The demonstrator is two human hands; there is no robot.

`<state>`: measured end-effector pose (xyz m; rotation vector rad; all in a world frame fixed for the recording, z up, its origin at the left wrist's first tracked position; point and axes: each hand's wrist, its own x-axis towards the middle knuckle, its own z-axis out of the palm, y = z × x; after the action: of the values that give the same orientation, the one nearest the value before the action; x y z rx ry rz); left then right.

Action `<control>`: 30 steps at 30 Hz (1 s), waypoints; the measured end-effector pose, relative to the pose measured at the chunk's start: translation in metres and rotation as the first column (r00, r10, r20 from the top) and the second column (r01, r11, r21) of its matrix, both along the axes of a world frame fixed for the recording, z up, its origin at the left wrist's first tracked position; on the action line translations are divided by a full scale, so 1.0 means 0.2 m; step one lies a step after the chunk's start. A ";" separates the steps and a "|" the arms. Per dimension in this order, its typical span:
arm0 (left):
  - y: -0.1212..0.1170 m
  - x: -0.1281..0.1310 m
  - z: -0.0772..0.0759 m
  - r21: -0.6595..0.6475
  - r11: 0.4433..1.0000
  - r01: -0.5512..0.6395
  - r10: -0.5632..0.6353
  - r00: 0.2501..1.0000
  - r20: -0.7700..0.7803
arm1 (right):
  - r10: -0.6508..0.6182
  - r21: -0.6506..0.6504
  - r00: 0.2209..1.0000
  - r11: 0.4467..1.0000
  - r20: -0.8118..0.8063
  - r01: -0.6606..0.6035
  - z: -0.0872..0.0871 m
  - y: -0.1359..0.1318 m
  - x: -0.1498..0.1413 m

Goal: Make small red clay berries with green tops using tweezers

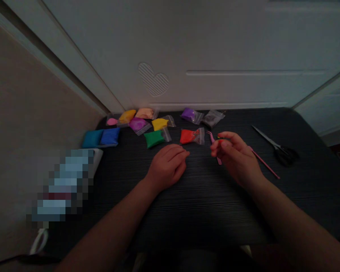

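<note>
My right hand [234,156] is raised over the table with its fingertips pinched round a small piece of red clay [221,141]. Pink tweezers [219,161] lie beneath and beside those fingers, partly covered by them. My left hand [168,166] rests low over the dark table [192,211], fingers curled together; whatever might be inside is hidden. Just beyond the gap between my hands is a clear bag of red clay [188,136]. A bag of green clay [154,138] lies past the left hand.
Several clay bags, including yellow [160,124] and purple [188,115], line the back by the white panel [215,45]. Blue bags [110,136] and a blurred lit device [65,181] are at left. Scissors [274,143] and a pink stick [265,163] lie right.
</note>
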<state>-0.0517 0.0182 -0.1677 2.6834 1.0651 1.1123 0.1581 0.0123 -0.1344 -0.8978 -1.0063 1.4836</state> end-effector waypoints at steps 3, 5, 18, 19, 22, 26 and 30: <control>0.00 0.00 0.00 0.002 1.000 0.002 -0.002 1.000 0.013 | -0.016 0.019 0.998 1.000 0.062 0.015 0.00 0.00 0.00; 0.00 0.00 0.00 0.001 1.000 0.000 0.000 1.000 0.020 | -0.037 0.039 0.992 0.999 0.121 0.032 -0.01 0.00 0.00; 0.00 0.00 0.00 0.013 1.000 0.005 -0.005 1.000 0.013 | 0.014 0.032 0.991 0.999 0.134 -0.018 -0.03 -0.01 0.00; 0.00 0.00 0.00 0.010 1.000 0.006 -0.006 1.000 0.013 | 0.009 0.037 0.988 0.999 0.152 -0.015 -0.03 0.00 0.00; 0.00 0.00 0.00 0.013 1.000 0.008 -0.008 1.000 0.019 | -0.010 0.065 0.982 0.998 0.187 -0.002 -0.03 0.00 0.00; 0.00 0.00 0.00 0.015 1.000 0.011 -0.011 1.000 0.024 | -0.016 0.100 0.991 0.995 0.131 0.003 -0.03 0.01 0.01; 0.00 0.00 0.00 0.002 1.000 0.010 -0.010 1.000 0.013 | -0.030 0.111 0.975 0.994 0.222 0.005 -0.04 0.00 0.02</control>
<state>-0.0514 0.0185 -0.1682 2.6762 1.0475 1.1278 0.1621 0.0124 -0.1417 -1.0071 -1.2288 1.3193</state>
